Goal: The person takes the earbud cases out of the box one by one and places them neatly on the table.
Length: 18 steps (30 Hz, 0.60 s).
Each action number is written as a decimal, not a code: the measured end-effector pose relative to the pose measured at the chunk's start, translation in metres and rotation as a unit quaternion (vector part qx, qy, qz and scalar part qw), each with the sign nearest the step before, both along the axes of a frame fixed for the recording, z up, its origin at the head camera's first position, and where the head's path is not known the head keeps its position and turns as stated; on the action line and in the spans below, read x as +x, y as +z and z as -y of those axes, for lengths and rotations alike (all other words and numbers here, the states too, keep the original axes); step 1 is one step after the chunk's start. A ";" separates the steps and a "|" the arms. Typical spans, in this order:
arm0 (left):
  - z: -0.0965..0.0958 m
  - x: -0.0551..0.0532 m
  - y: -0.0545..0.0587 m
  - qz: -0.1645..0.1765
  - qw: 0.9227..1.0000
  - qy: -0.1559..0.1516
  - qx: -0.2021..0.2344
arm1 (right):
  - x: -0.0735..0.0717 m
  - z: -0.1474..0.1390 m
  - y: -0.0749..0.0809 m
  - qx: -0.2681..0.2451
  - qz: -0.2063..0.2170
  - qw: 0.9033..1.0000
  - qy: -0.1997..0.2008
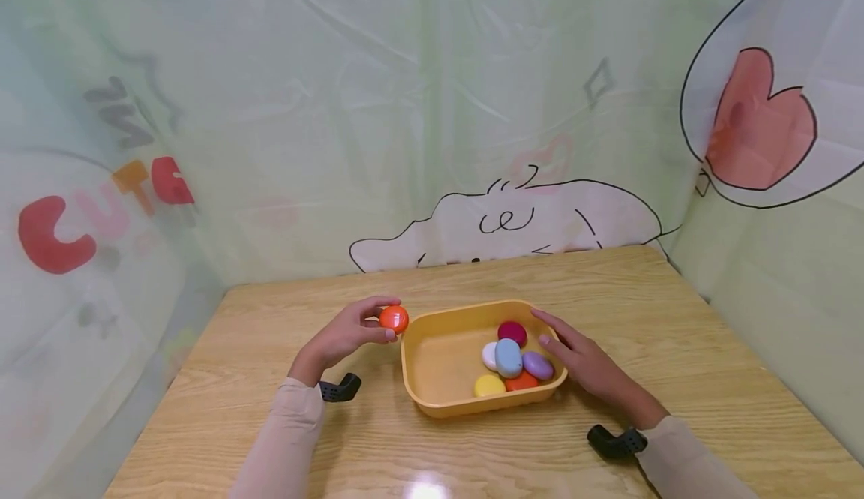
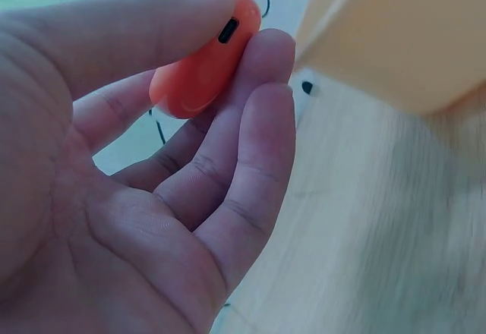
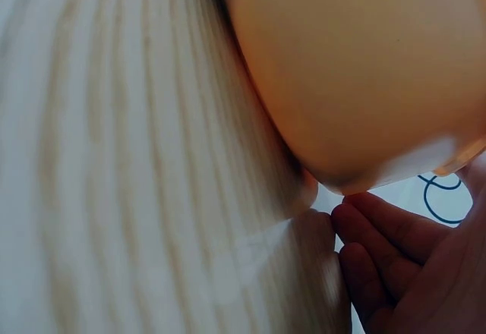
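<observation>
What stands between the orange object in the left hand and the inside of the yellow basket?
Only the yellow basket's left wall: the left hand holds the orange object just outside it, its height against that wall unclear. Nothing else visible is in the way.

backdrop (image 1: 270,109), left side | coloured letters (image 1: 135,178): "CUTE" | grey marks (image 1: 124,115) above: seemingly lettering, too blurred to read
</observation>
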<state>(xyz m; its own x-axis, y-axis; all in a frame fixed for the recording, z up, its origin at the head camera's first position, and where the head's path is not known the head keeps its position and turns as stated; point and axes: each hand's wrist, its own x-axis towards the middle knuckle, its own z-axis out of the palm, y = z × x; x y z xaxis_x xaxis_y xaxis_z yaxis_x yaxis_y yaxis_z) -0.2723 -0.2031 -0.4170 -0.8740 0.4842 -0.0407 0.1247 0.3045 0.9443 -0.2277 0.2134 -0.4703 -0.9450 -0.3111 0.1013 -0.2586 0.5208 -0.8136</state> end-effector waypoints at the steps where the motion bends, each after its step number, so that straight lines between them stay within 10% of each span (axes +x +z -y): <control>1: 0.002 0.000 -0.002 0.003 1.000 0.004 0.000 | 0.000 0.000 0.000 -0.001 0.001 1.000 0.001; 18: 0.016 0.004 -0.032 -0.003 0.997 0.066 -0.030 | -0.001 -0.001 0.001 -0.008 0.008 1.000 0.002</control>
